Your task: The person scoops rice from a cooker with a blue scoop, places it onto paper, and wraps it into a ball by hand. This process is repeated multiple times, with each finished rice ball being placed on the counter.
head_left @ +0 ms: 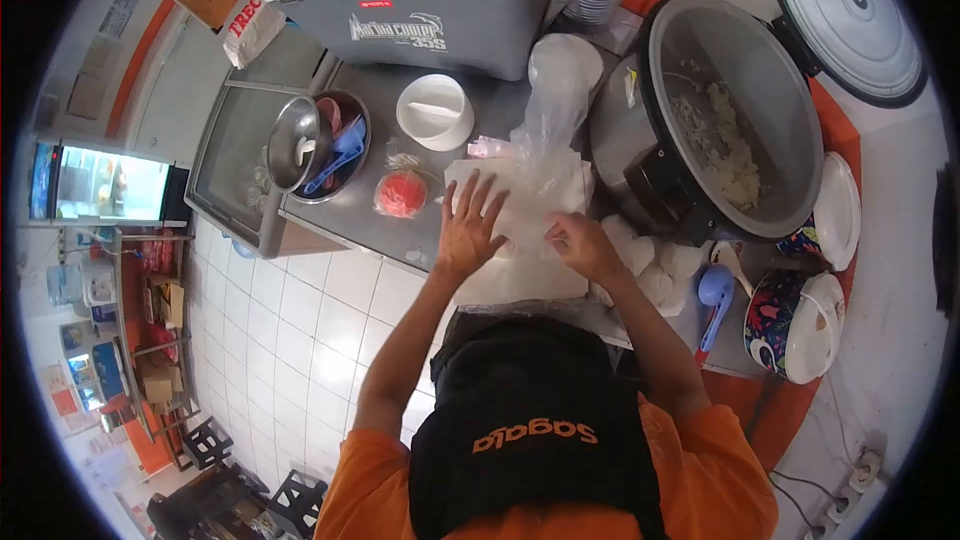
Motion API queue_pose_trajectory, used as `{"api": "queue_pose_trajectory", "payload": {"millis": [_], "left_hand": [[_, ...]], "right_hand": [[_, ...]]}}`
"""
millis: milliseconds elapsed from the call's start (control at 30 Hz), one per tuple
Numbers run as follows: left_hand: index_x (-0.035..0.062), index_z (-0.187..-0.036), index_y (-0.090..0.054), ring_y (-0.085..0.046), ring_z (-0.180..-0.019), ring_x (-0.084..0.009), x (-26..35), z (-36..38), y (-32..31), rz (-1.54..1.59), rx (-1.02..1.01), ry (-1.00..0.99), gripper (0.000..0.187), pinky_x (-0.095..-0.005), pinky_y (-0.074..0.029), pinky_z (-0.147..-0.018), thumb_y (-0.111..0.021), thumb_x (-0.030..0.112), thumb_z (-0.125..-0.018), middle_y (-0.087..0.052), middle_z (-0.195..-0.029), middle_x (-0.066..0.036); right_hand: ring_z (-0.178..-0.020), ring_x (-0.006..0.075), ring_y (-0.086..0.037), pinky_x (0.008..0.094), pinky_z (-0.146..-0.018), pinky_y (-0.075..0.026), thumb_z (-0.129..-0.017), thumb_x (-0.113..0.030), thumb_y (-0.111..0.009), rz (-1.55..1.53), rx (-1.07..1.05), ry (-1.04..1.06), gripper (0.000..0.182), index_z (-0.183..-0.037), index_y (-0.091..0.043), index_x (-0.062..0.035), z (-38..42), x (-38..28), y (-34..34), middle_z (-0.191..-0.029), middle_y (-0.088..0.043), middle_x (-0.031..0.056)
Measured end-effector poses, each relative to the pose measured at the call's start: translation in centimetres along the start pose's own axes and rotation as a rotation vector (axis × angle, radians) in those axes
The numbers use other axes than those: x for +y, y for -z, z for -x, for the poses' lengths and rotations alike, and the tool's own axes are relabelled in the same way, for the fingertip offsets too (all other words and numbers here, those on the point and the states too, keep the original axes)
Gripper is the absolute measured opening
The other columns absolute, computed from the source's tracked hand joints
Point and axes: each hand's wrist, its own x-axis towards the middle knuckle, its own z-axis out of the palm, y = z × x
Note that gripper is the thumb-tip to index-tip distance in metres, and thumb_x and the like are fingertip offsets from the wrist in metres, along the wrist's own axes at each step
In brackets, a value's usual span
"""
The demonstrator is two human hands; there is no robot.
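Observation:
My left hand lies with fingers spread on a stack of white paper sheets at the counter's front edge. Over the stack's right half, my right hand has its fingers curled together; what they hold, if anything, is too small to make out. A clear plastic bag droops onto the back of the sheets. Several white wrapped bundles sit right of my right hand. Left of the stack is a small bag with something red-pink inside.
A large rice cooker stands open with rice inside, its lid raised. Behind are a grey cooler box, a white tub and a metal bowl of utensils. At right lie a blue ladle and patterned containers.

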Motion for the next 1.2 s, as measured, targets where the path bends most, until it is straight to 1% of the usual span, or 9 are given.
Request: {"api": "queue_pose_trajectory", "payload": {"millis": [133,433,600,733,833,933,1033,1133,1200], "left_hand": [[0.0077,-0.100,-0.072,-0.066,-0.112,-0.0278,-4.2,3.5,-4.8,0.270,-0.175,-0.213,0.023,-0.0440,-0.056,-0.097,-0.076,0.013,-0.078,-0.071,-0.108,-0.006],[0.0039,-0.099,-0.071,-0.069,-0.105,-0.0318,-3.6,5.7,-5.0,0.418,-0.097,-0.160,0.018,-0.0426,-0.060,-0.087,-0.067,0.001,-0.083,-0.074,-0.103,-0.010],[0.0042,-0.103,-0.072,-0.069,-0.105,-0.0344,-4.6,5.6,-5.2,0.353,-0.131,-0.144,0.021,-0.0455,-0.059,-0.089,-0.075,0.002,-0.082,-0.075,-0.106,-0.013],[0.0055,-0.099,-0.071,-0.067,-0.097,-0.0349,-3.6,4.6,-6.1,0.421,-0.196,0.250,0.012,-0.0493,-0.056,-0.083,-0.068,0.004,-0.088,-0.071,-0.097,-0.012],[0.0055,-0.097,-0.072,-0.064,-0.094,-0.0358,-2.9,3.2,-6.7,0.233,0.122,0.150,0.009,-0.0494,-0.054,-0.082,-0.067,0.006,-0.090,-0.067,-0.097,-0.012],[0.0050,-0.101,-0.074,-0.062,-0.095,-0.0373,-1.6,3.2,-6.3,0.072,0.014,0.163,0.012,-0.0480,-0.053,-0.083,-0.069,0.007,-0.090,-0.063,-0.096,-0.013],[-0.0007,-0.114,-0.074,-0.067,-0.097,-0.0345,-0.3,4.1,-7.3,0.224,-0.024,0.360,0.030,-0.0449,-0.053,-0.084,-0.075,0.001,-0.085,-0.068,-0.102,-0.016],[0.0019,-0.110,-0.073,-0.065,-0.107,-0.0314,1.1,5.1,-7.7,0.827,-0.010,0.693,0.017,-0.0447,-0.054,-0.090,-0.065,0.013,-0.099,-0.068,-0.112,-0.013],[-0.0042,-0.120,-0.065,-0.067,-0.111,-0.0275,5.7,1.8,0.4,1.238,-0.250,0.954,0.030,-0.0381,-0.054,-0.091,-0.063,0.021,-0.103,-0.071,-0.118,-0.012]], "right_hand": [[-0.106,0.0291,-0.066,0.0408,-0.102,-0.053,-0.081,-0.003,-0.065,0.328,-0.070,0.332,0.012,-0.091,-0.070,-0.0025,2.1,2.2,-0.7,-0.097,-0.071,0.0102],[-0.106,0.0295,-0.066,0.0429,-0.108,-0.049,-0.085,-0.013,-0.063,0.714,-0.053,0.179,0.014,-0.093,-0.070,-0.0036,2.6,-0.5,-4.8,-0.099,-0.070,0.0131],[-0.093,0.0306,-0.070,0.0432,-0.088,-0.057,-0.088,-0.012,-0.064,0.601,-0.057,0.165,0.013,-0.095,-0.067,-0.0023,1.7,0.8,-4.5,-0.095,-0.068,0.0145],[-0.077,0.0304,-0.070,0.0428,-0.064,-0.058,-0.092,-0.018,-0.063,0.525,0.145,-0.095,0.013,-0.100,-0.063,-0.0078,0.9,2.2,-7.0,-0.090,-0.065,0.0117],[-0.077,0.0297,-0.071,0.0440,-0.062,-0.058,-0.094,-0.016,-0.061,0.563,0.354,-0.035,0.008,-0.098,-0.061,-0.0098,0.7,2.1,-7.9,-0.086,-0.067,0.0105],[-0.078,0.0341,-0.070,0.0457,-0.065,-0.057,-0.094,-0.014,-0.062,0.509,0.317,-0.091,0.009,-0.100,-0.060,-0.0067,0.5,1.5,-7.9,-0.086,-0.068,0.0134],[-0.078,0.0390,-0.068,0.0475,-0.068,-0.055,-0.095,-0.014,-0.063,0.202,0.315,-0.043,0.011,-0.099,-0.060,-0.0043,1.0,0.6,-6.8,-0.094,-0.069,0.0165],[-0.085,0.0424,-0.067,0.0491,-0.073,-0.052,-0.095,-0.013,-0.066,0.006,0.255,-0.139,0.013,-0.102,-0.062,-0.0036,2.7,-3.4,-4.1,-0.099,-0.069,0.0175],[-0.091,0.0404,-0.066,0.0479,-0.078,-0.053,-0.092,-0.010,-0.069,-0.030,0.302,-0.056,0.015,-0.106,-0.064,-0.0058,4.2,-4.9,-3.1,-0.101,-0.070,0.0150]]}}
